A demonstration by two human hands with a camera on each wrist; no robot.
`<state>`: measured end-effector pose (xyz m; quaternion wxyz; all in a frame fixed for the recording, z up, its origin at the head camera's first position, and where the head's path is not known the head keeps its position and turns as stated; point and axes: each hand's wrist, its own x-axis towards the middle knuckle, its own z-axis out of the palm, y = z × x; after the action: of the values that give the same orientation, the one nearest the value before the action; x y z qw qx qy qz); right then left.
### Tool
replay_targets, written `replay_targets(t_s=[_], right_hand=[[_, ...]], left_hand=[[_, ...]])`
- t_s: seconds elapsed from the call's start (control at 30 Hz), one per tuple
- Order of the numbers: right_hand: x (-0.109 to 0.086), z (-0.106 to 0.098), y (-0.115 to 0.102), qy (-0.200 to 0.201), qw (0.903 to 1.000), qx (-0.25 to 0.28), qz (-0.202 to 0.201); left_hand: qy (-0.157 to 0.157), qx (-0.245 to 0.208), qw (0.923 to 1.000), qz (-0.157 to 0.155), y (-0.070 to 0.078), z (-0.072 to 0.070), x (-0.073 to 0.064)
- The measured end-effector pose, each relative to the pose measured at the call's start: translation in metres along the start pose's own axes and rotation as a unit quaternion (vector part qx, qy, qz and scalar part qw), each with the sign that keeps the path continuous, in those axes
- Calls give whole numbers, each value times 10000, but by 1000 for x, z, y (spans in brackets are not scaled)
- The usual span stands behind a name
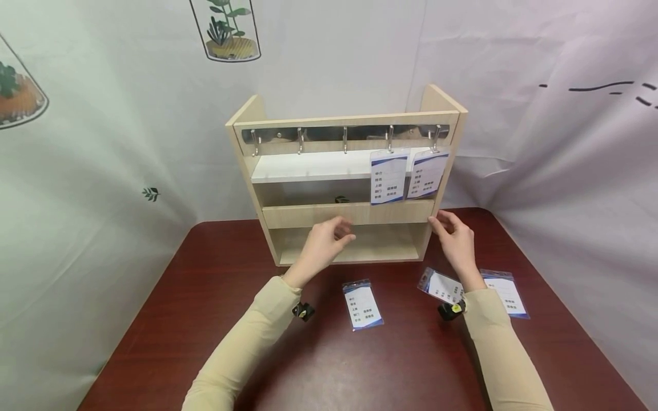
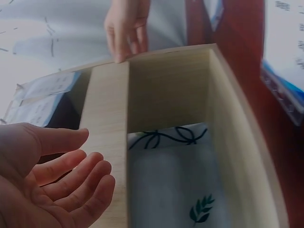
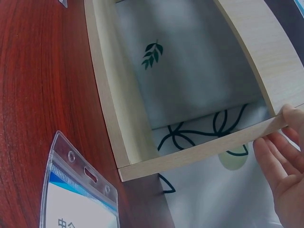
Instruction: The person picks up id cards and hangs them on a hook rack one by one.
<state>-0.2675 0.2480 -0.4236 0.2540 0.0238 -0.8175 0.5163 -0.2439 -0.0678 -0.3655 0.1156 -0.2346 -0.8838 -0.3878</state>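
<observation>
While the head view shows both arms stretched toward the wooden rack at the back of the dark red table, the left hand hovers just in front of the rack's lower front board with fingers loosely curled and holding nothing, and the right hand rests its fingertips against the rack's right side panel. Two badge holders hang from the hooks at the right end of the metal rail, and three more lie flat on the table: one card between the forearms, another partly under the right wrist, a third just beyond it. From the left wrist, the left hand appears palm-up, fingers relaxed and apart, close to the front board but not touching it, while the right hand's fingertips sit on the far edge of the rack. From the right wrist, the right hand's fingers lie straight along the panel edge, gripping nothing, with a card's punched top on the table just beside the rack. Steadying the rack well probably means light pressure on that panel, so it neither slides nor swings the hung badges.
</observation>
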Motion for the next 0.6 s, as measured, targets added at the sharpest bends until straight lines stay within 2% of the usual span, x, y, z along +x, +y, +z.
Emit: replay_targets(t_s=[0.33, 0.6], right_hand=[[0, 0, 0, 41, 10000, -20, -29], [0, 0, 0, 25, 9999, -98, 17]], left_hand=[[-392, 386, 9985, 80, -10, 14, -15], [-779, 685, 9946, 72, -25, 30, -26]])
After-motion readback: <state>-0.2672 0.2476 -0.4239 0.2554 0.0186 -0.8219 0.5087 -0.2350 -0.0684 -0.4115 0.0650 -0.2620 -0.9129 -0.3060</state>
